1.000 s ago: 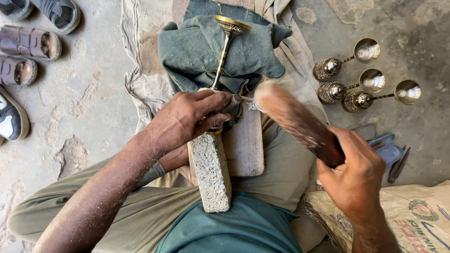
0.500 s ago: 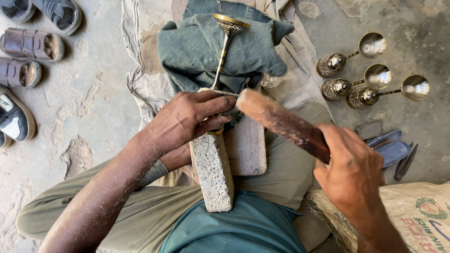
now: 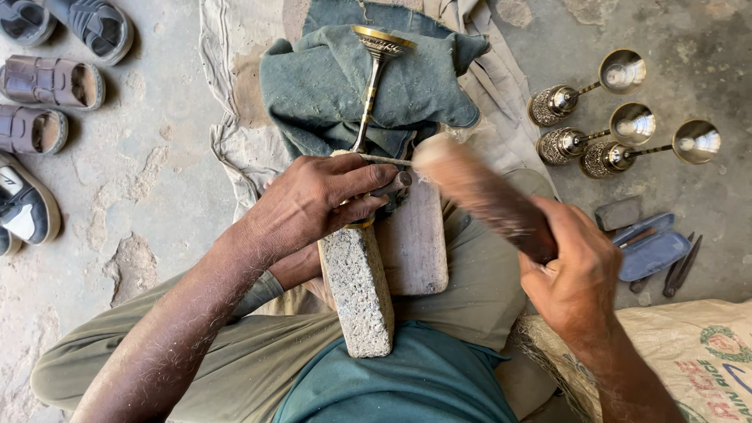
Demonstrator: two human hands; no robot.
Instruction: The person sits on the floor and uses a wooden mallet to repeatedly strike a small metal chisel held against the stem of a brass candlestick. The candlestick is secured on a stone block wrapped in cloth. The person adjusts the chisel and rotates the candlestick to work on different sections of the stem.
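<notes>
My left hand is clamped on the brass goblet, its stem lying across the stone block on my lap, its rim end resting on the teal cloth. My right hand is fisted round the wooden mallet, whose head is blurred just beside my left fingertips. Best to hit square, short strokes, fingers clear of the strike point. Three similar goblets lie apart on the floor.
</notes>
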